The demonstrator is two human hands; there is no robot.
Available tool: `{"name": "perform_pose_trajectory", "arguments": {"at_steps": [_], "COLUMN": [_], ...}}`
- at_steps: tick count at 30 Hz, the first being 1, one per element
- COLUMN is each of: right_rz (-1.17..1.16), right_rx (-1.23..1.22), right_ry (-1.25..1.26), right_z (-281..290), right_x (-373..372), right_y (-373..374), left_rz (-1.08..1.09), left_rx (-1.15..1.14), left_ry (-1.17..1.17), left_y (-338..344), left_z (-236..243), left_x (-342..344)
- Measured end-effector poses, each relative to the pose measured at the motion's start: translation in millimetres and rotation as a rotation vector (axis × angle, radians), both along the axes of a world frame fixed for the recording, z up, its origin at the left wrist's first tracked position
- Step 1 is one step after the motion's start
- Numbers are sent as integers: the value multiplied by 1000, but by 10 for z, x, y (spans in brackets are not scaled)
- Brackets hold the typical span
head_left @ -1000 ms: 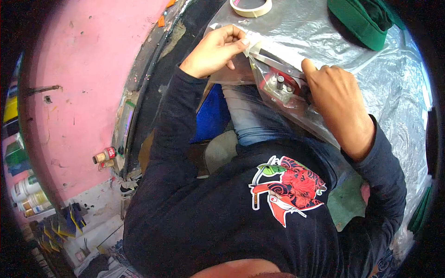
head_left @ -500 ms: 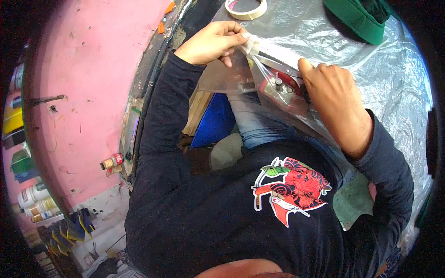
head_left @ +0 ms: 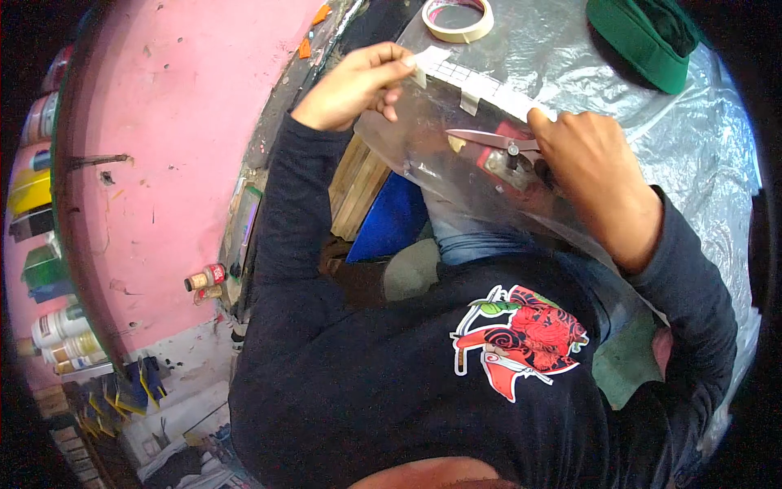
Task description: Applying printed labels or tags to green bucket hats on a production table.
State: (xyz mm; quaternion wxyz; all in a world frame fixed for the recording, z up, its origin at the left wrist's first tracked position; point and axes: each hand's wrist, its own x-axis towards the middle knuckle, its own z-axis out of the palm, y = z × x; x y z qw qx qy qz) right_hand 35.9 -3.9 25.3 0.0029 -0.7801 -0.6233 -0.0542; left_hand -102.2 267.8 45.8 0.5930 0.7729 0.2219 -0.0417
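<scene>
Pinching one end of a white taped strip (head_left: 476, 81) on a clear plastic sheet (head_left: 423, 155) with my left hand (head_left: 354, 85), my right hand (head_left: 590, 167) grasps scissors (head_left: 489, 138), blades closed, over the foil-covered tabletop (head_left: 570, 65), near a tape roll (head_left: 458, 18).

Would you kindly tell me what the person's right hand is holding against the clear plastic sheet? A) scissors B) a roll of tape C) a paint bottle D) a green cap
A: the right hand grips scissors, blades pointing left across the clear plastic sheet.
</scene>
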Motion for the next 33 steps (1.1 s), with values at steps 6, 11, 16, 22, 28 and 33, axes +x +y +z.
{"name": "perform_pose_trajectory", "arguments": {"at_steps": [6, 11, 16, 22, 28, 33], "right_rz": [99, -94, -405, -498, -452, -489], "right_rx": [106, 3, 19, 122, 154, 179], "right_ry": [261, 363, 397, 622, 613, 634], "right_z": [325, 546, 659, 560, 452, 358], "right_x": [255, 506, 605, 621, 573, 498], "right_y": [-299, -630, -1078, -1457, -1577, -1588], "left_rz": [135, 186, 156, 297, 343, 379], "left_rx": [-249, -413, -394, -205, -127, -72], "left_ry": [-175, -240, -294, -367, -406, -407], "left_y": [-320, -799, -1160, -1400, -1500, -1507], "left_z": [-306, -400, -372, -443, -532, -613], "left_x": [-229, -373, -442, -300, -180, -141]}}
